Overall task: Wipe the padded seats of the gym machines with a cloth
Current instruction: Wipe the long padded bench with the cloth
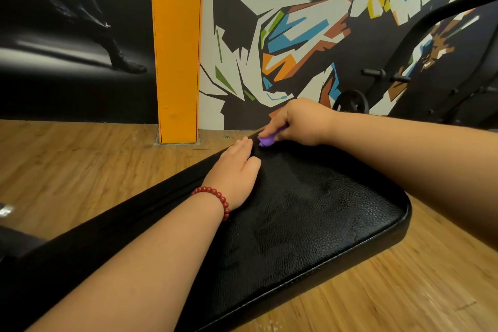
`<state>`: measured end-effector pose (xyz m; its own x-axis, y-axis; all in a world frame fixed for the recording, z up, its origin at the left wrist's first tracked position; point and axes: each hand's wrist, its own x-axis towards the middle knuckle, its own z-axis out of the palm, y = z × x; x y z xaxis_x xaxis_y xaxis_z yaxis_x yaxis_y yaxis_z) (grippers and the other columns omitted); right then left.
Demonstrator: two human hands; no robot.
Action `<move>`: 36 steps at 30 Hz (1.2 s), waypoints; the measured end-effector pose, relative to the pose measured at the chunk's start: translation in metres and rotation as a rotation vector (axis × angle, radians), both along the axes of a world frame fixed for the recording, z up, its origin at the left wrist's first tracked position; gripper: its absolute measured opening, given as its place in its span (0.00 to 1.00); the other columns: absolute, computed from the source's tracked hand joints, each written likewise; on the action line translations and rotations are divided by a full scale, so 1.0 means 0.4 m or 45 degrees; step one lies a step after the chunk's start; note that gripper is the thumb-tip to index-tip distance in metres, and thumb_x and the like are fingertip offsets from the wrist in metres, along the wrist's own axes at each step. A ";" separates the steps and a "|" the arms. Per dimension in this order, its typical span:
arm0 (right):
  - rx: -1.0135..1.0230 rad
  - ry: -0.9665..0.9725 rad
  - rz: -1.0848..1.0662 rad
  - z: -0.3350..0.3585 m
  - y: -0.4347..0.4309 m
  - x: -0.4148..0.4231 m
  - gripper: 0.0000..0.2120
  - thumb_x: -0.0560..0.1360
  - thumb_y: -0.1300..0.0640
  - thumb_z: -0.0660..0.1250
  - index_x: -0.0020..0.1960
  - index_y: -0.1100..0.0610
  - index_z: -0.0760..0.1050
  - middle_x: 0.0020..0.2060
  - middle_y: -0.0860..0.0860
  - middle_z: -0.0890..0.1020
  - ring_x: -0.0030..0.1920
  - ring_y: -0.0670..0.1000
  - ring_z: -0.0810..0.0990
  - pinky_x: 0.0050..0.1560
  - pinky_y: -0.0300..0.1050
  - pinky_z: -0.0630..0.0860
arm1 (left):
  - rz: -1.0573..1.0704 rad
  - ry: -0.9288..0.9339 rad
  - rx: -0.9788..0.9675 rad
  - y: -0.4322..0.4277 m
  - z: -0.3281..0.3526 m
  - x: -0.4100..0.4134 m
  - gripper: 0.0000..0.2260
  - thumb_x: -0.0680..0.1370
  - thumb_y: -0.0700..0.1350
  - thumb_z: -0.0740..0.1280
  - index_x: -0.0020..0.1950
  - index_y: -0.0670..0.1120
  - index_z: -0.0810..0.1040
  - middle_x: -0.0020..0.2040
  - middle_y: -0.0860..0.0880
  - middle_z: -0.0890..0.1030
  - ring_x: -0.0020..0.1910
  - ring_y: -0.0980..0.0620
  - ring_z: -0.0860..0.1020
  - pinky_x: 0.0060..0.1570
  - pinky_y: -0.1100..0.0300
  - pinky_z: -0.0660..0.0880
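- A black padded seat (310,210) was noted over a wood floor (80,159).
- A purple cloth (265,141) was bunched on the seat's far end, gripped in the curled fingers of the right hand (299,124).
- The left hand (234,172) was laid flat on the seat, fingers straight, just beside the cloth; a red bead bracelet (215,197) was worn at its wrist.
- Yellow lettering on the far mural (296,21) could not be read.

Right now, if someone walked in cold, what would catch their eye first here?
Probably the bright orange pillar at the back left and the colourful angular mural beside it. Nearer, a black padded seat fills the centre; the left hand rests flat on it while the right hand holds a purple cloth at its far end.
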<state>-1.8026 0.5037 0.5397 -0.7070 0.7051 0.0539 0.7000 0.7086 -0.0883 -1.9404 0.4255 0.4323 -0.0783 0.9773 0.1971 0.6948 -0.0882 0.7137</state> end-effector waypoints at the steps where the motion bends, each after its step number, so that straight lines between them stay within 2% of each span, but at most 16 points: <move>1: -0.044 -0.004 0.014 0.000 -0.006 0.006 0.13 0.75 0.58 0.71 0.59 0.48 0.81 0.56 0.45 0.83 0.59 0.47 0.78 0.64 0.39 0.69 | 0.001 -0.005 0.002 -0.001 0.000 0.000 0.23 0.84 0.48 0.52 0.79 0.50 0.54 0.79 0.54 0.54 0.77 0.57 0.51 0.74 0.59 0.49; 5: -0.205 -0.037 0.097 0.009 -0.051 0.046 0.14 0.74 0.59 0.72 0.57 0.45 0.82 0.54 0.41 0.83 0.55 0.41 0.79 0.63 0.38 0.71 | 0.010 0.059 0.026 -0.014 0.002 0.001 0.24 0.83 0.51 0.54 0.79 0.49 0.56 0.79 0.53 0.56 0.77 0.55 0.53 0.74 0.57 0.52; 9: -0.208 -0.026 0.099 0.008 -0.077 0.056 0.14 0.74 0.58 0.72 0.58 0.46 0.82 0.54 0.41 0.83 0.55 0.41 0.79 0.64 0.38 0.71 | -0.004 0.162 0.058 -0.045 0.009 0.003 0.26 0.82 0.57 0.56 0.78 0.49 0.58 0.78 0.52 0.58 0.76 0.53 0.55 0.73 0.55 0.55; 15: -0.010 -0.029 -0.007 -0.002 -0.086 0.019 0.15 0.76 0.57 0.70 0.61 0.48 0.80 0.58 0.46 0.82 0.57 0.47 0.77 0.59 0.37 0.70 | -0.098 0.228 -0.099 -0.118 -0.011 -0.010 0.34 0.79 0.63 0.56 0.80 0.52 0.48 0.80 0.56 0.47 0.78 0.54 0.46 0.75 0.52 0.49; 18: -0.144 -0.083 0.043 0.006 -0.126 0.038 0.15 0.75 0.59 0.70 0.60 0.47 0.81 0.56 0.42 0.82 0.57 0.43 0.77 0.63 0.37 0.69 | -0.088 0.251 -0.086 -0.123 -0.019 -0.009 0.34 0.79 0.64 0.56 0.80 0.52 0.47 0.80 0.56 0.46 0.78 0.54 0.46 0.75 0.53 0.48; 23: -0.272 -0.148 0.129 0.015 -0.180 0.081 0.15 0.74 0.59 0.71 0.58 0.45 0.81 0.54 0.37 0.81 0.56 0.37 0.77 0.58 0.26 0.67 | -0.085 0.267 -0.056 -0.127 -0.023 -0.007 0.34 0.79 0.63 0.56 0.80 0.51 0.48 0.80 0.54 0.47 0.78 0.54 0.46 0.76 0.53 0.49; 27: -0.086 -0.075 0.061 0.007 -0.154 0.056 0.14 0.75 0.58 0.70 0.60 0.48 0.80 0.57 0.44 0.82 0.57 0.45 0.78 0.64 0.40 0.70 | -0.087 0.244 -0.039 -0.133 -0.023 -0.005 0.32 0.80 0.60 0.57 0.80 0.50 0.48 0.80 0.54 0.48 0.78 0.55 0.47 0.75 0.55 0.48; 30: -0.013 -0.032 0.007 -0.001 -0.144 0.048 0.14 0.75 0.58 0.70 0.60 0.49 0.80 0.58 0.47 0.82 0.58 0.48 0.78 0.64 0.41 0.71 | -0.087 0.246 -0.033 -0.135 -0.026 -0.006 0.32 0.81 0.59 0.57 0.80 0.51 0.48 0.80 0.54 0.48 0.78 0.55 0.47 0.75 0.55 0.48; 33: -0.122 -0.076 0.069 0.009 -0.166 0.074 0.14 0.74 0.59 0.71 0.59 0.49 0.81 0.56 0.44 0.82 0.58 0.44 0.78 0.64 0.37 0.70 | -0.096 0.254 -0.030 -0.138 -0.025 -0.005 0.31 0.81 0.58 0.57 0.80 0.50 0.48 0.80 0.54 0.48 0.78 0.56 0.46 0.75 0.56 0.47; 36: -0.260 -0.157 0.136 0.024 -0.202 0.109 0.14 0.74 0.58 0.71 0.57 0.44 0.81 0.54 0.37 0.81 0.56 0.38 0.77 0.61 0.30 0.68 | -0.098 0.266 -0.023 -0.137 -0.025 -0.006 0.31 0.81 0.58 0.57 0.80 0.50 0.47 0.80 0.54 0.48 0.78 0.56 0.46 0.74 0.56 0.47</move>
<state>-1.7589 0.4231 0.5494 -0.7705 0.6135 -0.1731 0.6365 0.7555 -0.1553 -1.9426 0.3708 0.4224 0.0372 0.9823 0.1837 0.8195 -0.1351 0.5570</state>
